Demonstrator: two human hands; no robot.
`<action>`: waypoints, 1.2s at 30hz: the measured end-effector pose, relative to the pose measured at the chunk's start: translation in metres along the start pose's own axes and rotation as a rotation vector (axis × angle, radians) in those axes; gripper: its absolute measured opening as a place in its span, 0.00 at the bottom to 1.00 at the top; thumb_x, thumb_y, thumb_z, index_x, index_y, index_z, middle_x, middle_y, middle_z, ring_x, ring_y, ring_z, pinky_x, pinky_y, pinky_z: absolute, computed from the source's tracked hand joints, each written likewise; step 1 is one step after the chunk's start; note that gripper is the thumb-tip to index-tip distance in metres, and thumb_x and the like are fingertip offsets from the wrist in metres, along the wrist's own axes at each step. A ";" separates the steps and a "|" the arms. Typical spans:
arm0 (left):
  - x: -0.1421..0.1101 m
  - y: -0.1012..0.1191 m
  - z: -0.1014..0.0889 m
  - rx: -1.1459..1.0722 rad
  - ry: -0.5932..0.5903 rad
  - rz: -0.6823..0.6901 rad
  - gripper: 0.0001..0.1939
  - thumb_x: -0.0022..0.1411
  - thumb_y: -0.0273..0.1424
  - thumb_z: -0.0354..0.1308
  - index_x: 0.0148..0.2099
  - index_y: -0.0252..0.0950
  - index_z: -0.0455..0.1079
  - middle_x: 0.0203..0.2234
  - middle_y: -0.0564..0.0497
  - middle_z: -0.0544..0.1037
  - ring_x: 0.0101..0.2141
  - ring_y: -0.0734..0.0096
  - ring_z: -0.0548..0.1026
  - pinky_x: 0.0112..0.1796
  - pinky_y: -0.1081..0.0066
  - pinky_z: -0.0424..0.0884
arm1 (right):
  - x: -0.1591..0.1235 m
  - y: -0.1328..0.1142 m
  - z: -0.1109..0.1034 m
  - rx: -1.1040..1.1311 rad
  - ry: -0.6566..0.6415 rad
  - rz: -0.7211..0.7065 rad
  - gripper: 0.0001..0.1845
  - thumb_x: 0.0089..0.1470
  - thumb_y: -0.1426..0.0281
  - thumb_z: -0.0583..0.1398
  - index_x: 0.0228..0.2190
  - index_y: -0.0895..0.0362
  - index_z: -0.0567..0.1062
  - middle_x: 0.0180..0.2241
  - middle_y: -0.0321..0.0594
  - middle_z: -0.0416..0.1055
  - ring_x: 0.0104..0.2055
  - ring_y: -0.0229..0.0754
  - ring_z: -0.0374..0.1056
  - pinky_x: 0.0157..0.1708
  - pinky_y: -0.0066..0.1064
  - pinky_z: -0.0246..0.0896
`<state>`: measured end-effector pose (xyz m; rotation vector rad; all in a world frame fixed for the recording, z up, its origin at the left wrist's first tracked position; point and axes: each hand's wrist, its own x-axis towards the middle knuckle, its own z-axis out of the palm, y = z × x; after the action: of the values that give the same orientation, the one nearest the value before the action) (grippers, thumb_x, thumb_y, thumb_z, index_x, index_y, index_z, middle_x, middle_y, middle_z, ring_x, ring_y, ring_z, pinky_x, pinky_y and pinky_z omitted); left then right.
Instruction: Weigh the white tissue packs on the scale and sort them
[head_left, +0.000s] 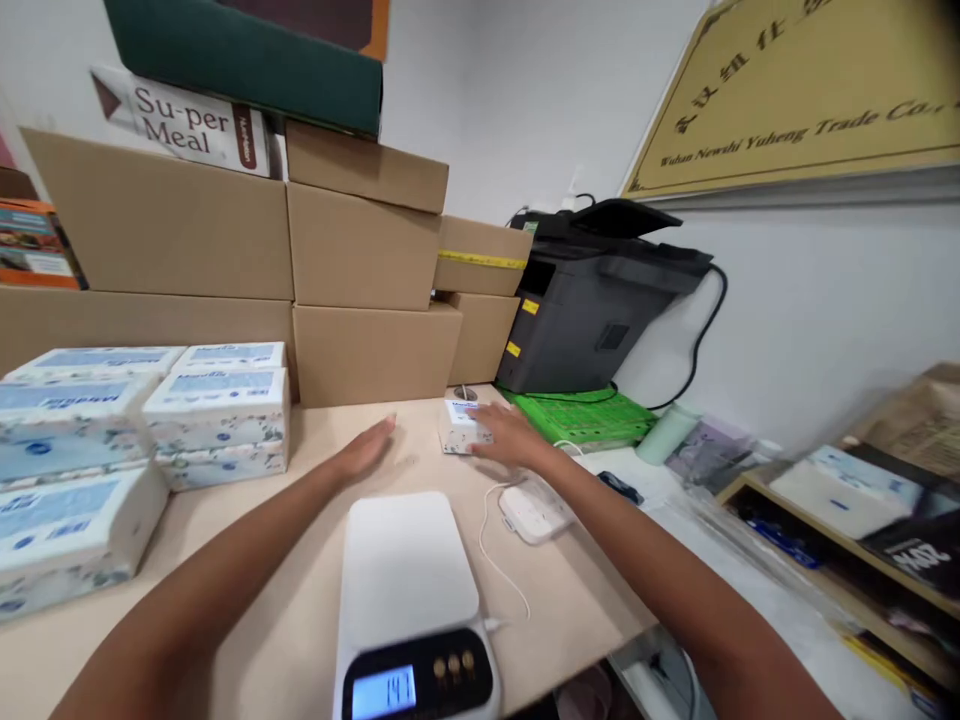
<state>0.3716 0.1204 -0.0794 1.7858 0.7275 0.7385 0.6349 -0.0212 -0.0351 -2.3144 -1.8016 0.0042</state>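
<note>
Reaches with one bare right hand to one small, white, block-shaped soft pack with a blue-marked top, out on the pale, wood-toned table. Touches the pack's right side with thumb and fingers; cannot tell a firm grip from a light touch. Holds out one bare left hand, loosely spread and with nothing in it, to the left of the pack and apart from it.

Has, between the forearms, one flat white scale with a black front panel, with one lit blue display and three round gold buttons. Has, to the scale's right, one rounded white plastic block and one thin white cable. Shows at far left at least six larger white, blue-labelled soft packs, stacked; cannot give the full count. Faces seven plain brown cardboard boxes along the back, and, at their right, one dark grey printer beside one bright green flat package.
</note>
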 end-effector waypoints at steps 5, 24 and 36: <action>-0.009 -0.034 0.001 0.110 0.066 0.069 0.40 0.67 0.68 0.54 0.62 0.42 0.82 0.74 0.41 0.70 0.77 0.45 0.61 0.78 0.48 0.45 | 0.024 0.004 0.009 -0.250 -0.093 0.026 0.46 0.59 0.71 0.73 0.73 0.56 0.65 0.77 0.62 0.57 0.79 0.60 0.58 0.73 0.49 0.62; -0.004 -0.030 0.001 -0.089 0.104 0.007 0.45 0.63 0.73 0.50 0.45 0.35 0.83 0.54 0.34 0.86 0.58 0.41 0.81 0.68 0.47 0.67 | 0.108 0.037 0.027 -0.449 -0.038 0.086 0.35 0.68 0.66 0.68 0.71 0.52 0.68 0.70 0.58 0.68 0.68 0.60 0.71 0.61 0.53 0.74; -0.002 -0.037 0.005 -0.198 0.165 -0.041 0.45 0.65 0.73 0.46 0.41 0.36 0.81 0.45 0.36 0.88 0.47 0.48 0.84 0.58 0.49 0.75 | 0.143 0.079 0.030 -0.410 -0.140 -0.045 0.55 0.59 0.73 0.66 0.80 0.52 0.49 0.78 0.65 0.54 0.77 0.66 0.62 0.66 0.55 0.70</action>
<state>0.3694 0.1271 -0.1164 1.5402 0.7697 0.9064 0.7431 0.1021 -0.0599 -2.5993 -2.0874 -0.2376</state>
